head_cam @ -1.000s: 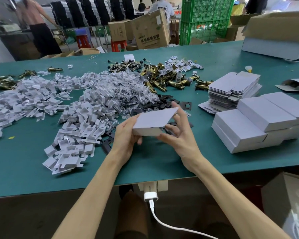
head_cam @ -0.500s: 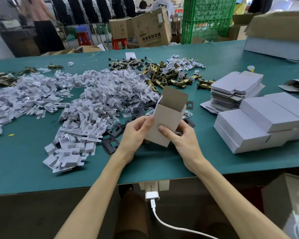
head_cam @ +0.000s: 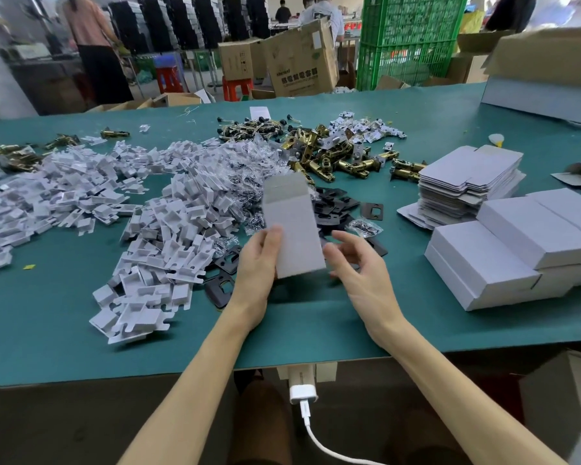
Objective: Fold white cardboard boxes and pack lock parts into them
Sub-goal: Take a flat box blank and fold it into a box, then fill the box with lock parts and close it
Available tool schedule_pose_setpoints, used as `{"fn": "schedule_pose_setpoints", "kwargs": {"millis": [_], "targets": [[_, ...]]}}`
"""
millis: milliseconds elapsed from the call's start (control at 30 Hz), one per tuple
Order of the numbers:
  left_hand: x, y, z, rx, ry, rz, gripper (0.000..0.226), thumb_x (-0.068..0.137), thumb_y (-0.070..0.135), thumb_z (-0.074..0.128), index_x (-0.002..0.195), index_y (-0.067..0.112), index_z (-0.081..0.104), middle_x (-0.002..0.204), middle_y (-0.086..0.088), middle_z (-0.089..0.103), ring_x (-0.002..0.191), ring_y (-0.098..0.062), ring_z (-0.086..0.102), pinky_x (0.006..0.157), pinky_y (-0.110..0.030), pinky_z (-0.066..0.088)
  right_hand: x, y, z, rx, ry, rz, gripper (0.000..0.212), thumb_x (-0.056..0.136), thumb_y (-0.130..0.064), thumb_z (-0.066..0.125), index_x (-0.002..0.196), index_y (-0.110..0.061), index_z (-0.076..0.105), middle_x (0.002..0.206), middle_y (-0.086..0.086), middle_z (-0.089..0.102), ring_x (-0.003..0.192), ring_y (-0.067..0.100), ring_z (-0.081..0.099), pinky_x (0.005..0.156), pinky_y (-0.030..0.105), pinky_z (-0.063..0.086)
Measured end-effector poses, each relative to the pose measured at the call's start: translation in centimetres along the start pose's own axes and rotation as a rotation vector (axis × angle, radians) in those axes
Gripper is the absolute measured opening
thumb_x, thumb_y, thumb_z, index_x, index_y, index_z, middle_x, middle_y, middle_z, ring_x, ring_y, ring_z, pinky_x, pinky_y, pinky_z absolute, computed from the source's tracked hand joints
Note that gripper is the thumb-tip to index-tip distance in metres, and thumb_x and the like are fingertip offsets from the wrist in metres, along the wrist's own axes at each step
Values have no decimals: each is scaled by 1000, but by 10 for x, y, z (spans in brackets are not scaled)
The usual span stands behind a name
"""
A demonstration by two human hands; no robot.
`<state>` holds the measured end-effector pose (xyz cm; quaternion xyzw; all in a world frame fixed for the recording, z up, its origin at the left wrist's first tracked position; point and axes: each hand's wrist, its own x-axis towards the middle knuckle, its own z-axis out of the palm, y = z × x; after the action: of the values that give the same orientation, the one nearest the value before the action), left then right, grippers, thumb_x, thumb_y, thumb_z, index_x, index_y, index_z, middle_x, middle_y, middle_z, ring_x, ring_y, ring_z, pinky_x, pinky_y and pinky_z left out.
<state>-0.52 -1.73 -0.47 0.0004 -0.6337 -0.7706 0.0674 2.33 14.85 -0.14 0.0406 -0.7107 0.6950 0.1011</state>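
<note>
My left hand point(head_cam: 256, 263) grips a white cardboard box point(head_cam: 291, 226) by its lower left side, thumb on its face. The box stands upright above the green table point(head_cam: 47, 313), its top flap raised and blurred. My right hand point(head_cam: 358, 260) hovers just right of the box with fingers loosely spread, apart from it. Behind the box lie black strike plates point(head_cam: 336, 204), brass latch bolts point(head_cam: 336, 159) and small bags of screws point(head_cam: 249, 162). Piles of white cardboard inserts point(head_cam: 161, 236) spread to the left.
A stack of flat box blanks point(head_cam: 467, 182) and several folded white boxes point(head_cam: 517, 243) sit at the right. A large carton point(head_cam: 550, 68) stands at the far right corner. A white charger and cable point(head_cam: 302, 391) hang below the table's front edge. People stand behind.
The box went from lying flat between both hands to standing upright. My right hand has let go of it and drawn slightly right; my left hand keeps hold.
</note>
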Motion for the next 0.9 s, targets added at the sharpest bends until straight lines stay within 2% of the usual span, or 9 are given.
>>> {"fn": "schedule_pose_setpoints", "kwargs": {"millis": [67,133,167,267,400,500,633,767,900], "targets": [[2,0,-2,-87,65,-33,39,108,46,48,120,11,62,105,-12,75,92,-32,74,67,-49,64,7,0,0,-2,49,6,32,100,-34,63,128,-19,62,110,1,67,100,12,65,80,28,58],[3,-3,-4,-98,80,-45,45,108,51,45,122,11,58,93,-7,75,76,-27,74,44,-37,57,30,-2,1,-128,51,-27,26,102,-29,60,126,-18,63,112,0,66,103,15,64,90,36,56],[4,-4,-4,-87,80,-42,47,108,53,45,123,9,56,89,-7,73,70,-24,72,40,-32,52,47,-5,2,-219,45,-53,24,103,-27,58,124,-17,65,113,1,65,103,14,63,92,36,54],[7,-6,-1,-61,91,-48,49,106,52,46,124,6,52,92,-11,67,67,-21,67,42,-33,52,116,-13,13,-529,35,-115,26,104,-17,51,124,-9,65,119,9,64,98,15,59,84,23,44],[4,-4,0,-69,69,-78,52,100,56,50,121,9,52,84,0,70,62,-23,66,45,-36,56,200,-8,31,-756,-15,-64,27,105,-10,45,125,2,58,123,19,63,108,30,60,92,38,50],[2,-2,1,-47,36,-99,47,99,57,50,118,14,53,84,2,70,61,-26,66,45,-37,58,239,2,42,-886,-62,-19,25,104,-10,46,121,3,58,119,21,65,110,36,60,93,41,50],[4,0,5,-19,11,-116,41,102,53,49,117,14,52,89,-5,67,61,-23,65,43,-35,56,263,21,52,-992,-85,46,21,100,-15,57,105,5,63,104,24,67,100,41,63,85,44,54],[5,-1,7,23,-7,-108,39,103,52,47,115,15,50,82,6,67,62,-17,65,42,-32,55,273,30,57,-966,-93,94,32,97,-25,68,101,6,67,102,26,69,101,41,65,89,50,55],[5,-3,7,44,-13,-92,43,101,55,48,114,14,50,82,6,66,64,-18,66,42,-33,54,267,23,58,-924,-41,142,18,90,-16,65,82,-2,57,90,22,63,89,37,63,73,42,50]]}}
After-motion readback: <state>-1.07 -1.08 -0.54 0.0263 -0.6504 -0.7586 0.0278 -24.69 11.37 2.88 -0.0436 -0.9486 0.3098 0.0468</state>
